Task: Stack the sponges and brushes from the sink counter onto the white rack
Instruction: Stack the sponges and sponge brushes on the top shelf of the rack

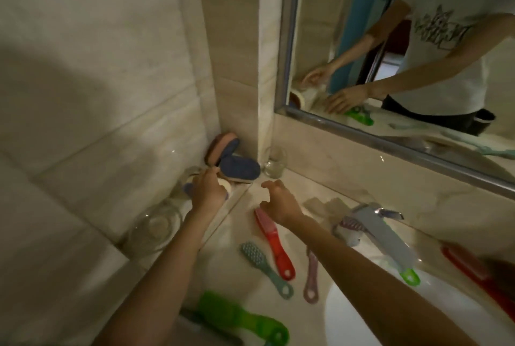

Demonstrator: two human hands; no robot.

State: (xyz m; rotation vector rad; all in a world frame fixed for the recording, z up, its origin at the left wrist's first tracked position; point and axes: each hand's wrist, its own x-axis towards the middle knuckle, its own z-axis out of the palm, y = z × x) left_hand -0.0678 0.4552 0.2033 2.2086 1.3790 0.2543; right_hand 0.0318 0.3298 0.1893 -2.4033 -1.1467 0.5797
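Observation:
My left hand (pixel 207 188) grips a blue-and-cream sponge (pixel 225 185) at the corner shelf. Behind it a blue sponge (pixel 239 168) lies flat, and a pink-and-blue sponge (pixel 221 148) leans upright against the wall corner. My right hand (pixel 278 201) hovers over the counter with its fingers spread, holding nothing. Below it lies a red brush (pixel 274 242). A teal brush (pixel 263 265), a mauve brush (pixel 311 279) and a green brush (pixel 239 315) rest on the counter nearer to me. The white rack is hard to make out under the sponges.
A clear glass (pixel 276 163) stands by the wall corner, and a glass jar (pixel 156 230) sits at the left. The faucet (pixel 373 220) and white basin (pixel 362 318) are on the right, with a red brush (pixel 479 276) beyond. A mirror (pixel 404 47) hangs above.

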